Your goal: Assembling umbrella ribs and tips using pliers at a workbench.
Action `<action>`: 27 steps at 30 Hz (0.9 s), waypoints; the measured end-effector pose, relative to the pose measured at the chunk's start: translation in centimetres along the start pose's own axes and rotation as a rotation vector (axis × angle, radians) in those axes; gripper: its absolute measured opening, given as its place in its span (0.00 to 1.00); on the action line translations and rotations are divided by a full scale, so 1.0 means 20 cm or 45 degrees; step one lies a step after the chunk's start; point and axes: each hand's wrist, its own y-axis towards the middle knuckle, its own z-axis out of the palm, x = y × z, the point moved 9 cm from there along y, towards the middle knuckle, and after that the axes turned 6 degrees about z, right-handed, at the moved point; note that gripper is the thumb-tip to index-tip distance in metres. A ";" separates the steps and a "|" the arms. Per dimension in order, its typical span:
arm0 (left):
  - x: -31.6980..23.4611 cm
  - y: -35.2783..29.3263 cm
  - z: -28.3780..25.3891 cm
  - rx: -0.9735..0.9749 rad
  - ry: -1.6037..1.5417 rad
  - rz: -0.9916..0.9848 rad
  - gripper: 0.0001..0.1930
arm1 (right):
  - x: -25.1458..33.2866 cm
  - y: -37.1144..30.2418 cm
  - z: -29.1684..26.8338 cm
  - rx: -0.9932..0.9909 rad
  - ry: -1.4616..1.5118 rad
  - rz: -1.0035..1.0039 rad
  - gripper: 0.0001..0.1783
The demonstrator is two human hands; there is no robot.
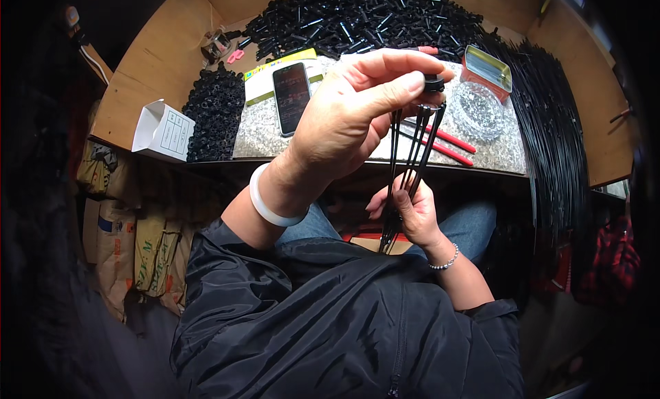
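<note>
Head view: nearest, the right hand point(416, 217) held a bunch of thin black rods point(412, 148); if it went slack, they could have spread and tangled. Above the near edge of the desk point(144, 76), the left hand point(344, 117) pinched a round black cap point(434, 83) at their tops; a weak pinch could have dropped it by the red handles point(450, 153)

Held rods point(425, 153) are right of phone point(292, 96), left of dish point(478, 110) (apparently nearer).

Small print on wht box point(163, 131), big ltrs on tan sack point(154, 253)
</note>
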 end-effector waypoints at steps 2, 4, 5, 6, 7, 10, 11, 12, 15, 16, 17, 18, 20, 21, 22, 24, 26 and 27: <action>-0.02 -0.01 -0.02 -0.035 0.183 0.048 0.13 | 0.01 0.00 0.00 -0.014 0.004 0.012 0.18; -0.02 -0.01 -0.03 -0.032 0.183 0.052 0.13 | 0.00 0.00 0.00 -0.013 0.002 0.006 0.18; -0.02 -0.01 -0.02 -0.034 0.159 0.022 0.14 | 0.00 -0.01 0.00 -0.012 0.001 -0.001 0.18; -0.01 -0.01 -0.02 -0.035 0.136 -0.007 0.14 | 0.00 -0.01 0.00 -0.011 0.001 0.000 0.18; -0.02 -0.02 -0.03 -0.036 0.136 -0.007 0.14 | 0.00 -0.01 0.00 -0.015 -0.004 -0.003 0.18; -0.01 -0.05 -0.03 0.034 0.283 -0.015 0.16 | 0.00 -0.01 0.00 -0.009 -0.008 -0.006 0.18; -0.01 -0.06 -0.03 0.033 0.304 0.016 0.17 | 0.01 -0.01 0.01 -0.002 -0.007 -0.007 0.18; -0.01 -0.06 -0.03 0.033 0.323 0.046 0.18 | 0.00 -0.01 0.00 -0.002 -0.007 -0.006 0.18; -0.02 -0.07 -0.01 0.038 0.303 0.088 0.18 | 0.01 0.00 0.00 -0.006 -0.082 -0.032 0.18; -0.04 -0.07 0.00 0.055 0.329 0.133 0.18 | 0.01 -0.01 0.01 0.002 -0.072 -0.036 0.18; -0.04 -0.07 0.00 0.054 0.330 0.135 0.18 | 0.01 -0.01 0.01 0.009 -0.062 -0.041 0.18; -0.05 -0.08 0.01 0.060 0.365 0.148 0.17 | 0.02 0.00 0.02 0.011 -0.062 -0.040 0.18; -0.06 -0.09 0.03 0.086 0.404 0.157 0.16 | 0.05 0.00 0.04 0.025 -0.111 -0.060 0.17; -0.07 -0.10 0.03 0.087 0.403 0.157 0.16 | 0.09 0.01 0.05 0.055 -0.138 -0.104 0.14; -0.07 -0.10 0.04 0.104 0.398 0.150 0.15 | 0.13 0.02 0.06 0.084 -0.165 -0.149 0.12; -0.09 -0.10 0.07 0.143 0.419 0.217 0.14 | 0.22 0.03 0.10 0.154 -0.035 -0.195 0.12; -0.08 -0.13 0.06 0.060 0.463 0.040 0.14 | 0.31 0.04 0.12 0.196 0.053 -0.258 0.14; -0.06 -0.14 0.05 0.015 0.437 -0.015 0.14 | 0.35 0.04 0.13 0.211 0.050 -0.279 0.15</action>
